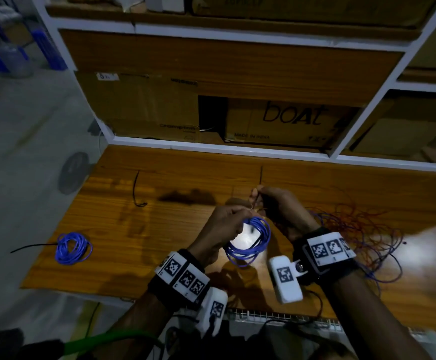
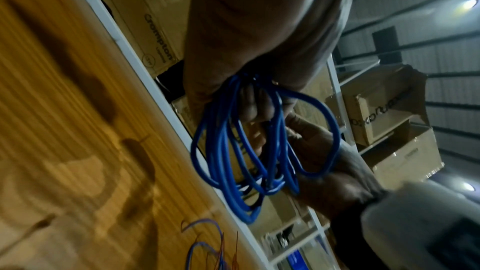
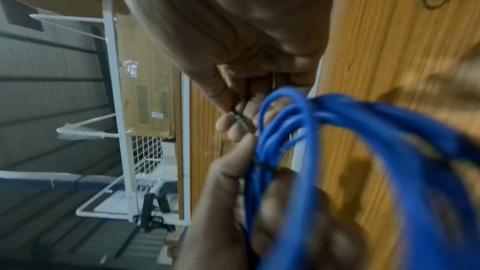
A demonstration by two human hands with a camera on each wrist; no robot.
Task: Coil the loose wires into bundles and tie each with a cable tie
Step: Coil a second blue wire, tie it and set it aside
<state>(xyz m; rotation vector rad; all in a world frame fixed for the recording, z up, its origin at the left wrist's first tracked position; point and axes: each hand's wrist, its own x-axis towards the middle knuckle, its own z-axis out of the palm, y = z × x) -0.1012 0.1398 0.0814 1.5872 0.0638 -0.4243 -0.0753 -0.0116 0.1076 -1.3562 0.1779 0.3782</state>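
Note:
A coil of blue wire [image 1: 250, 237] hangs above the wooden table, gripped at its top by my left hand [image 1: 227, 224]. The same blue coil [image 2: 249, 147] fills the left wrist view and the coil [image 3: 337, 151] crosses the right wrist view. A black cable tie [image 3: 262, 166] wraps the strands beside my left thumb. My right hand [image 1: 271, 201] pinches the tie's thin tail [image 3: 240, 122] just above the coil. A tied blue bundle [image 1: 72, 248] with a black tail lies at the table's left. Loose red and blue wires [image 1: 362, 229] sprawl on the right.
A spare black cable tie [image 1: 136, 188] lies on the wooden table [image 1: 159, 229], and another thin black one [image 1: 261, 175] lies farther back. Cardboard boxes [image 1: 284, 123] fill the white shelf behind. The table's left edge drops to a grey floor [image 1: 17, 178].

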